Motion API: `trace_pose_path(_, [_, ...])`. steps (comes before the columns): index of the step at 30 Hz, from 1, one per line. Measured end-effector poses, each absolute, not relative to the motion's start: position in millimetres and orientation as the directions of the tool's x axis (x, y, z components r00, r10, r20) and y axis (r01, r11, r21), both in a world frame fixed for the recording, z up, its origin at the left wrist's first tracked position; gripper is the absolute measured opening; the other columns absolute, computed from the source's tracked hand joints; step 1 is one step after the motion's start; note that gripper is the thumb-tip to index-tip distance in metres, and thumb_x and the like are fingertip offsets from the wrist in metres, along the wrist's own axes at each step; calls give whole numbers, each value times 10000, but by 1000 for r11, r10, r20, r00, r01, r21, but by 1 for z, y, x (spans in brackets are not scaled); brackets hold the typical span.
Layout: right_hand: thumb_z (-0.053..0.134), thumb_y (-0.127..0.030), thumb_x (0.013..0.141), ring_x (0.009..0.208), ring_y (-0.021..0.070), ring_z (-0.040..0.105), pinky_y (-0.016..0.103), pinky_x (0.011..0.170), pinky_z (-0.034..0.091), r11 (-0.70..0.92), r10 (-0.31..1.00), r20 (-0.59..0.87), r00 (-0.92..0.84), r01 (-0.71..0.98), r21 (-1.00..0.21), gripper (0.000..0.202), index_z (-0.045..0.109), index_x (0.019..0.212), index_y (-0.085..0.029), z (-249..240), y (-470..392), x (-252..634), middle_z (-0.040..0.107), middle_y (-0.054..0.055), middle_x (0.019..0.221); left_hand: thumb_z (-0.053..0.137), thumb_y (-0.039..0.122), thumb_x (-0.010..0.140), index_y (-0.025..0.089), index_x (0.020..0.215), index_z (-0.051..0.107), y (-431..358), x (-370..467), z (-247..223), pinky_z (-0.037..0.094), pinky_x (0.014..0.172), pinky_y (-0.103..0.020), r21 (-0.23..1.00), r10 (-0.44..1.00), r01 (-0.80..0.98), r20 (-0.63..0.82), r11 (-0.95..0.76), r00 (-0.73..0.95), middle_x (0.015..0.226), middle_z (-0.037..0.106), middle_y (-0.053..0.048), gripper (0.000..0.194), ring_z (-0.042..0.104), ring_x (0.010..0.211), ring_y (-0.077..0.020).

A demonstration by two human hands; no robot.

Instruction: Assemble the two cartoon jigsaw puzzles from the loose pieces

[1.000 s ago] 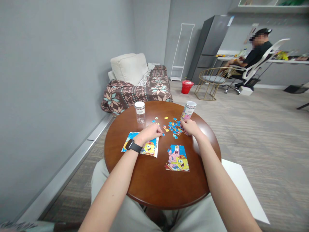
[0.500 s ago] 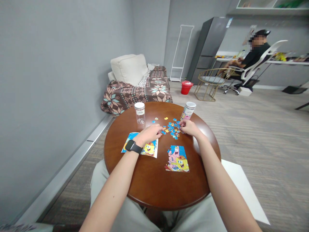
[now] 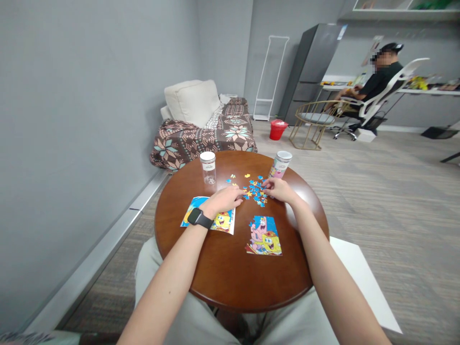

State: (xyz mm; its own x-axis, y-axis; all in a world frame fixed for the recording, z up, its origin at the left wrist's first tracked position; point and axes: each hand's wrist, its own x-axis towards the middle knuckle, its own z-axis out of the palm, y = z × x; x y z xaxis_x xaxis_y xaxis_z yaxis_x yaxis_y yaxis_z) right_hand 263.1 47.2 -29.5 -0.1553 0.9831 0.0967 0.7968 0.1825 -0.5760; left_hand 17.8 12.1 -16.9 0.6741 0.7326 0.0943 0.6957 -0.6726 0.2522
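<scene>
Loose blue and yellow puzzle pieces [image 3: 257,190] lie in a pile on the round brown table [image 3: 230,278]. My left hand [image 3: 227,198], a black watch at its wrist, rests over the printed picture sheet [image 3: 223,222] with its fingers apart at the pile's left edge. At the pile's right side, my right hand [image 3: 280,189] has its fingertips pressed together among the pieces; what they hold, if anything, is too small to name. A partly joined puzzle [image 3: 265,235] with pink and yellow characters lies nearer to me, below the pile.
A clear jar [image 3: 209,168] with a white lid stands at the table's back left, and a printed canister [image 3: 281,165] at the back right. Beyond are a covered sofa [image 3: 215,132], a red bin [image 3: 277,129] and a seated person [image 3: 383,79].
My right hand has shifted slightly left over the pile. A yellow piece now shows above my left hand, which has moved a little to the right.
</scene>
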Motion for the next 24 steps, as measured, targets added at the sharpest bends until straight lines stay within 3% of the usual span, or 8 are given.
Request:
trace_pose_path(10, [594,-24,657,653,108,618,203,670,475,189,982,98,-164,778,-599,242,678,839,-160,-29,46,260,691,1,743,492,193,867,189,1033,691,10,17,-11,452,806,-283,283,734,688,98,-668,672,883,650,-58,260,600,900,-195])
trace_pose_path(17, [584,-19,651,644,106,601,208,673,471,205,978,103,-179,778,-594,263,687,849,-158,-25,43,259,686,1,763,450,211,897,187,1005,672,8,16,-10,456,796,-275,285,757,710,106,-644,645,918,667,-56,248,607,888,-190])
trace_pose_path(24, [614,-58,665,606,102,587,209,659,465,180,982,60,-180,777,-603,195,686,817,-159,-24,43,259,672,-12,709,446,201,898,226,1111,684,8,15,-10,447,902,-295,276,736,694,87,-665,671,1062,670,-63,320,613,999,-204])
